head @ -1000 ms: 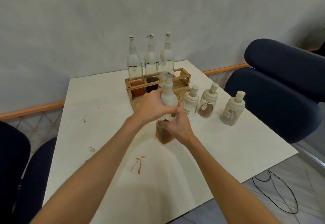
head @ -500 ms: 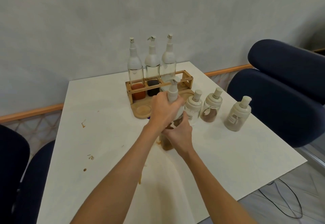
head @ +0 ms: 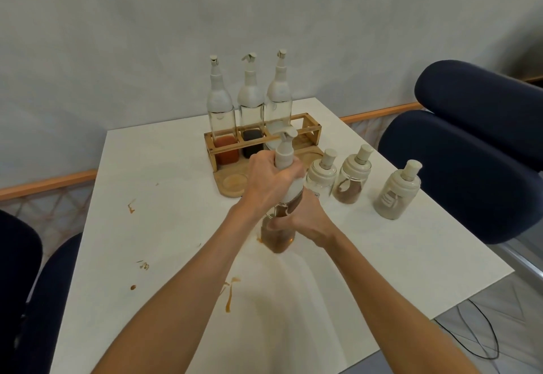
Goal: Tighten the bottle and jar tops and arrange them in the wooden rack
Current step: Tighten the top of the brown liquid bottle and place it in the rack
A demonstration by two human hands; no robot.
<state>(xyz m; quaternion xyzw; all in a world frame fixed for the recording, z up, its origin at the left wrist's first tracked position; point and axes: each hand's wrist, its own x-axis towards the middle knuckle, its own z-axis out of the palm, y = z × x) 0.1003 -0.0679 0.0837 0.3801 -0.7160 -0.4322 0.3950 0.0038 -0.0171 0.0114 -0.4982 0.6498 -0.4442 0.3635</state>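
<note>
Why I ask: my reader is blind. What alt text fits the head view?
Left hand grips the white top of a brown-liquid bottle while the right hand holds its body; three bottles stand in the wooden rack behind.

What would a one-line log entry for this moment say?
step: tightening | left hand: grips pump top | right hand: holds bottle | wooden rack: three bottles in | table: three jars loose

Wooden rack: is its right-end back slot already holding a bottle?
No, the wooden rack's right-end slot is empty; three bottles fill the others.
</note>
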